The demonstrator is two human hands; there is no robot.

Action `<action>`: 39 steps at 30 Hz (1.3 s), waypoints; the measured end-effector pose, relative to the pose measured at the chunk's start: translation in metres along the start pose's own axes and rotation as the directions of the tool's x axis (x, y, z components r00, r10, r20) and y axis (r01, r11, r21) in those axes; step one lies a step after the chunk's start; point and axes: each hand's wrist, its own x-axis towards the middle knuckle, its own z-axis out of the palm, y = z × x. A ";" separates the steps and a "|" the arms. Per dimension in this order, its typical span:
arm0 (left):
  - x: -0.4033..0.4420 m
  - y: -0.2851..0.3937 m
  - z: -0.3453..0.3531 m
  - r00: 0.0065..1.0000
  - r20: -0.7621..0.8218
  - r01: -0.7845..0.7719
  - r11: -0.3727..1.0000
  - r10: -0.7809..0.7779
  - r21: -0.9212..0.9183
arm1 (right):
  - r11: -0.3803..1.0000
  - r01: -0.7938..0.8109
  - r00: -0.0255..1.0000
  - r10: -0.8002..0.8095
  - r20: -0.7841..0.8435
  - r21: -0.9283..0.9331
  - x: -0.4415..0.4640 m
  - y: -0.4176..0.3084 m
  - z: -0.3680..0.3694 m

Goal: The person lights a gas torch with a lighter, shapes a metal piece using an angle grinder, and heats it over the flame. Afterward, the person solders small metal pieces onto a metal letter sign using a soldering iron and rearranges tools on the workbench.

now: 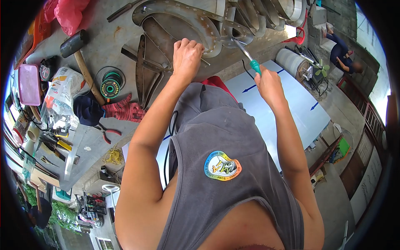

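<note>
A person's left hand [187, 58] curls, fingers bent inward, at the near edge of a curved metal frame [202, 27] on a worktable; whether it grips anything cannot be told. The right hand [268, 81] is wrapped around the green grip of a steel-shafted tool [254, 64]. The frame lies directly ahead of the left hand, the nearer of the two, and ahead and to the left of the right. Its long axis runs crosswise, slanting closer to the person at its right end. The tool points forward and leftward, its far tip over that right end; contact between them is unclear. More curved metal strips [250, 14] stand beyond, at far right. Leftward on the table [108, 46] rest a mallet [73, 45], a green spool [111, 88], a red glove [123, 109] and pliers [106, 132]. A white board [291, 96] with blue arrows lies below and to the right. At far right, beyond a fan [321, 68], sits another person [339, 54].
</note>
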 end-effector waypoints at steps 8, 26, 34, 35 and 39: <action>0.000 0.001 -0.001 1.000 0.005 0.004 1.000 -0.004 -0.001 | 0.999 0.005 1.000 -0.007 -0.030 -0.048 0.003 -0.005 0.006; 0.000 0.000 0.000 1.000 -0.004 0.009 1.000 -0.009 -0.014 | 0.999 -0.029 0.999 0.028 -0.030 -0.046 0.002 -0.004 0.019; 0.000 0.001 -0.002 0.999 0.034 0.029 1.000 -0.029 0.008 | 0.999 -0.038 0.999 0.036 -0.037 -0.038 -0.001 -0.003 0.023; 0.000 0.000 -0.002 0.999 0.033 0.028 1.000 -0.029 0.009 | 0.999 -0.038 0.999 0.036 -0.038 -0.035 -0.001 -0.003 0.023; 0.000 -0.001 -0.001 1.000 0.010 0.010 1.000 -0.010 -0.009 | 0.999 -0.040 0.999 0.039 -0.038 -0.022 -0.002 -0.001 0.025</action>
